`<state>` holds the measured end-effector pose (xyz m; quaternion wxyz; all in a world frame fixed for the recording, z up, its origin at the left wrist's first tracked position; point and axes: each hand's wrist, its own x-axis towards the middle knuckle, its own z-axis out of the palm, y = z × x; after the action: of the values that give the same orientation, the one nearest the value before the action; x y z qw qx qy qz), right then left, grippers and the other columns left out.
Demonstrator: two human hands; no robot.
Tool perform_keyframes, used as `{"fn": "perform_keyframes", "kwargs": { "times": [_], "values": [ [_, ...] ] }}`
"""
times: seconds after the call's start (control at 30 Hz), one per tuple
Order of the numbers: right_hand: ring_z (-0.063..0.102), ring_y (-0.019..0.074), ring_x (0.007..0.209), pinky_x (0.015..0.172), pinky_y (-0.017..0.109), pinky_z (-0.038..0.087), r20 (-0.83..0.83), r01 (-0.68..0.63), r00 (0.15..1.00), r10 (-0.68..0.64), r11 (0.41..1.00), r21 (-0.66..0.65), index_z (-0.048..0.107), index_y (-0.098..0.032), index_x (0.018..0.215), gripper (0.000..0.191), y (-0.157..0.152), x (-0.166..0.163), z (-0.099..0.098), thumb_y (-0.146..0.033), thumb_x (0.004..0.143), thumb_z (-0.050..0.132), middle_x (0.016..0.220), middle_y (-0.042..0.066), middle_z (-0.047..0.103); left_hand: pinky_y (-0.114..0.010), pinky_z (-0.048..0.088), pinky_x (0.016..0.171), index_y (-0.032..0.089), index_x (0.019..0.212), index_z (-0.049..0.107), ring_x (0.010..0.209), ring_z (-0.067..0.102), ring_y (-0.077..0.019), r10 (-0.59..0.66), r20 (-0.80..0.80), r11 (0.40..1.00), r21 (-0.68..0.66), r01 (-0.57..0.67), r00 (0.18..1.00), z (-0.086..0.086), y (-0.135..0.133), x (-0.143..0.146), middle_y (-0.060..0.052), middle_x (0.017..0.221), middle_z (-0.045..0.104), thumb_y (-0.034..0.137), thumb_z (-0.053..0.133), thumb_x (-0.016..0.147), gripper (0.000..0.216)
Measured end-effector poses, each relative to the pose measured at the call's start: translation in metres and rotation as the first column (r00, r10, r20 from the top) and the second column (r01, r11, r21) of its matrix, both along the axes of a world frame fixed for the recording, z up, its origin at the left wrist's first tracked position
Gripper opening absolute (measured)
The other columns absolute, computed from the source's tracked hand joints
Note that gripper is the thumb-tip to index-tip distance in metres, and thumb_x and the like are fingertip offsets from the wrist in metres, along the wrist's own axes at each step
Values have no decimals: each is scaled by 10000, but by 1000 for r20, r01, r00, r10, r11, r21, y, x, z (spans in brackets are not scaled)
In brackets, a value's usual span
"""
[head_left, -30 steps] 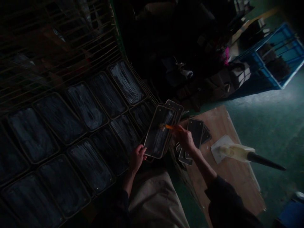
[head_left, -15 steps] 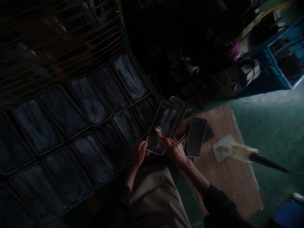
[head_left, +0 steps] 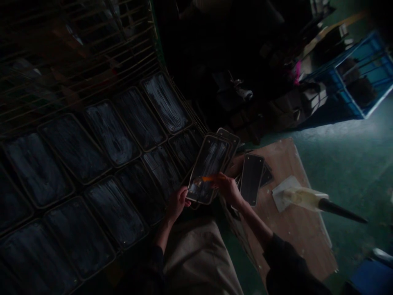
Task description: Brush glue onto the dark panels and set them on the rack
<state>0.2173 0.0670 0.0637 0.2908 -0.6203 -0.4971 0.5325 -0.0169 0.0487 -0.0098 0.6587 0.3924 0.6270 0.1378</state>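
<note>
My left hand grips the near left corner of a dark rectangular plate with a pale rim and rounded corners. Whitish streaks run along the plate's face. In my right hand is a brush with an orange handle; its bristles touch the near end of the plate. Beneath the held plate, another dark plate sticks out at the far right. The light is dim, so fingertips are hard to make out.
Rows of streaked dark plates lie to the left beside a wire rack. On the right, a wooden board carries more plates and a pale bottle with a black nozzle. Farther off stands a blue crate.
The brush has moved down and left across the plate to its near end, its handle now lying more level. My left hand still holds the corner. The whole view has shifted slightly.
</note>
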Motion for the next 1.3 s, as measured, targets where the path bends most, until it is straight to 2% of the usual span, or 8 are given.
{"fn": "perform_keyframes", "kwargs": {
  "times": [0.1,0.3,0.6,0.77,0.87,1.03,1.17,1.3],
  "values": [
    [683,173,711,688,286,558,47,106,993,-109,992,67,617,-193,1100,343,25,13,-4,-443,965,424,789,36,697,-206,498,439,153,1074,625,424,617,-127,-56,-47,997,45,58,997,0,0,0,41,504,588,389,457,870,355],
    [690,185,743,717,294,556,173,220,950,-260,950,220,607,-198,1119,325,60,26,-10,-423,957,438,806,36,712,-211,482,444,173,1085,636,412,599,-125,-82,-94,995,44,86,992,-2,0,2,48,480,579,406,449,864,372],
    [683,191,873,754,281,529,308,218,885,-349,896,387,574,-203,1198,333,84,32,-17,-365,966,398,943,51,714,-222,478,454,170,1064,637,410,596,-130,-65,-115,996,60,72,991,-2,-1,4,54,475,562,407,452,852,368],
    [672,191,934,813,291,521,345,2,929,-132,936,352,585,-203,1187,301,56,17,-13,-319,963,421,1024,69,695,-219,487,476,174,1071,629,442,616,-131,-75,-113,994,74,83,991,2,-1,4,48,497,580,395,444,865,354],
    [678,177,902,781,271,526,294,-52,955,-34,959,279,581,-201,1189,289,24,1,-11,-289,967,419,1021,74,693,-213,490,478,173,1071,627,433,611,-125,-72,-107,994,80,81,992,3,-1,4,49,500,581,385,443,867,347],
    [687,171,863,726,255,533,185,-4,983,-22,990,140,576,-211,1173,267,-42,-28,-3,-283,973,414,966,66,705,-209,503,454,156,1073,622,465,634,-122,-44,-56,997,58,47,997,6,2,5,6,642,652,408,459,867,364],
    [697,187,839,713,270,546,115,99,988,-103,994,34,563,-228,1184,272,-89,-43,3,-313,977,408,895,48,715,-207,515,441,155,1065,614,466,624,-111,9,7,1000,19,-9,1000,1,0,5,-3,703,656,420,484,858,360],
    [702,187,835,723,270,553,77,101,992,-98,994,-30,561,-213,1185,284,-95,-27,2,-337,979,411,867,37,720,-215,515,432,137,1070,599,445,605,-108,22,28,1000,21,-23,999,-6,-5,4,-4,681,646,428,503,846,379]
  ]
}}
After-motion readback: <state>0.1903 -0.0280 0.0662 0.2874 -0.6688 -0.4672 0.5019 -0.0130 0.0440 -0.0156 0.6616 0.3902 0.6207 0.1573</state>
